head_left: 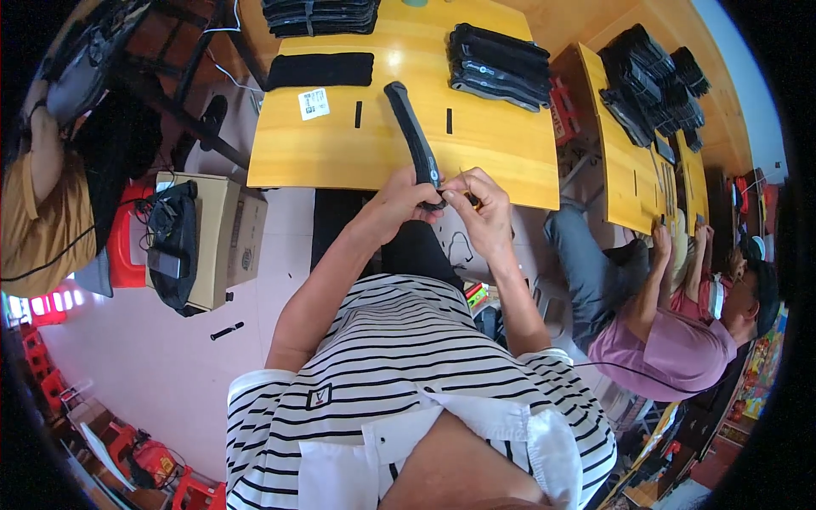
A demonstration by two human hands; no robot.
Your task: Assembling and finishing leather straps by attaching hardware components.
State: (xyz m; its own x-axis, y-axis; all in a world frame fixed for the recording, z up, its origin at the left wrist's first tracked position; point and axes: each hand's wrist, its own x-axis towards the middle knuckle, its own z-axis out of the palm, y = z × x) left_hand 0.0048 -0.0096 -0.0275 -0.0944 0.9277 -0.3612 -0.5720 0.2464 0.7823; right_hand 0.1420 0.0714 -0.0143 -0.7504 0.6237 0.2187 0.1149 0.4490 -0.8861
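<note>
A long black strap-like piece [410, 127] with a grey edge lies slanted across the yellow wooden table [493, 153], its near end at the table's front edge. My left hand [401, 201] grips that near end. My right hand [480, 202] pinches at the same end from the right, fingers closed on a small part I cannot make out. Both forearms come up from my striped shirt.
Stacks of black pieces [500, 66] sit on the table's far right, another stack [320, 15] at the far edge, and a flat black piece [321, 70] with a white label [314, 103] nearby. A cardboard box [223, 240] stands left. A seated person [671, 331] works at the right.
</note>
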